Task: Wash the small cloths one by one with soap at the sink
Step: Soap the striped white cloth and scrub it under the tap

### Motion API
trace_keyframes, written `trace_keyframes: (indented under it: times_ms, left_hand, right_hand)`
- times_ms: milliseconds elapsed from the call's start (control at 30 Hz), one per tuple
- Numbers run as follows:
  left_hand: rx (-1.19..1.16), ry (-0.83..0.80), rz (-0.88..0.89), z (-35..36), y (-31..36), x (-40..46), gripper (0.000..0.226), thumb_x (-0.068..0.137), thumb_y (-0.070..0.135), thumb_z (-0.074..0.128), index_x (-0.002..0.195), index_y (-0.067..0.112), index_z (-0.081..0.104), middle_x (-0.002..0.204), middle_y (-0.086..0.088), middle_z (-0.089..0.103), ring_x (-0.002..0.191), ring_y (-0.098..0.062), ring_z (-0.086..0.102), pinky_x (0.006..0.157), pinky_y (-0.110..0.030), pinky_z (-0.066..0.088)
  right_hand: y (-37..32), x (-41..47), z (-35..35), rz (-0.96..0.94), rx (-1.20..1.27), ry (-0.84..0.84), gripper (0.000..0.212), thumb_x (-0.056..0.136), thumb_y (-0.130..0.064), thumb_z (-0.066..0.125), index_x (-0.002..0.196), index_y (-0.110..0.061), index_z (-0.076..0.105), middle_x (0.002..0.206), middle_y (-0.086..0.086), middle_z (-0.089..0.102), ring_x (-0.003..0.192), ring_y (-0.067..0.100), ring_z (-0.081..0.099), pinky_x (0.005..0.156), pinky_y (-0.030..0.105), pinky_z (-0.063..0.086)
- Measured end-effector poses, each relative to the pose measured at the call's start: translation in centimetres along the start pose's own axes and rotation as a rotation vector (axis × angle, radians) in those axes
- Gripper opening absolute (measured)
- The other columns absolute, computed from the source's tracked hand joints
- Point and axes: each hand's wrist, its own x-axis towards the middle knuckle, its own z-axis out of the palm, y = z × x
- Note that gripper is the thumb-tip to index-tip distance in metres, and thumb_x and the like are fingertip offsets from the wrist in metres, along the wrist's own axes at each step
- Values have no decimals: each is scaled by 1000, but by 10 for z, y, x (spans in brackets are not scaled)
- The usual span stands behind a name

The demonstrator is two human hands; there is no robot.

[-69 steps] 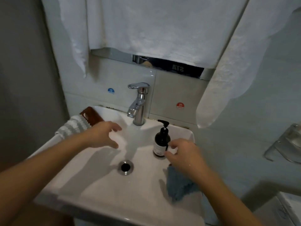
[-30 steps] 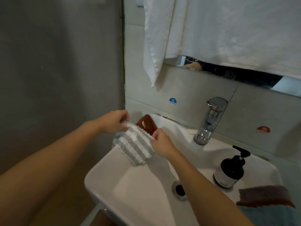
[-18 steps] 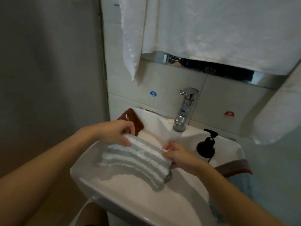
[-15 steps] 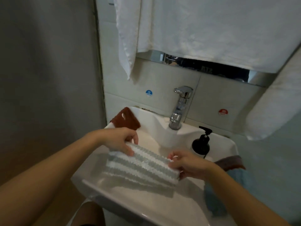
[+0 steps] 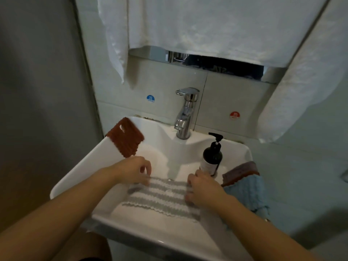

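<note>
**Striped cloth goes into the basin as washing gets under way**

Spreading a grey-and-white striped cloth flat across the bowl of a white wall-hung sink, a person holds it at both ends in front of the chrome tap, which shows no water running. Left of the tap, a rust-brown cloth hangs over the sink's back corner. Nearer the camera on that side, the left hand pinches the striped cloth's far left edge with curled fingertips. The cloth itself lies stretched between the hands, in front of the tap and over the drain, most of which it hides. To the right, the right hand is closed on the cloth's right edge, fingers bent down into the pile. Just behind that hand and right of the tap stands a dark pump bottle of soap. Farther right, a brown cloth and a light blue cloth lie draped over the sink's right rim.

Light, limp and ribbed, the striped cloth will likely sag and grow heavier once soaked; it should grip well in the fingers even when soapy, and the corners or short edges look the best places to take hold.
</note>
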Motion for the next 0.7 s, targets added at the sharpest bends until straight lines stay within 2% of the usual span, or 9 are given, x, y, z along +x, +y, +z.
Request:
trace_keyframes:
  times_ms: [100,167,300,433,700]
  left_hand:
    - [25,-199,-20,6,2,-6,39,76,45,79,109,33,61,107,10,55,94,-12,55,87,-28,50]
    - [101,-191,-2,9,2,-4,44,78,46,76,116,33,59,110,9,52,96,-12,52,88,-28,48]
    - [212,-129,38,9,1,2,53,83,49,69,130,31,53,120,6,48,104,-13,44,92,-30,44]
    - [210,-179,17,12,-1,3,65,73,45,80,128,34,47,119,7,42,110,-15,39,95,-33,43]
    - [177,-234,-8,12,-5,2,73,70,42,84,128,40,40,122,8,42,109,-15,41,96,-32,43]
  right_hand:
    - [-8,-1,7,-51,-22,-96,60,85,-48,63,132,-16,46,127,6,41,119,27,38,90,39,43]
    - [-7,-1,8,-42,-31,-108,66,84,-50,64,137,-18,42,130,5,39,121,27,36,93,40,43]
    - [-1,4,4,-16,-26,-72,65,87,-52,61,138,-18,41,131,5,39,121,26,37,95,41,43]
    - [1,4,9,-21,-20,-82,69,83,-54,65,137,-19,39,131,4,39,120,26,37,93,42,44]
    - [5,3,5,-22,27,-71,83,75,-60,72,140,-22,37,132,1,38,121,23,38,94,39,44]
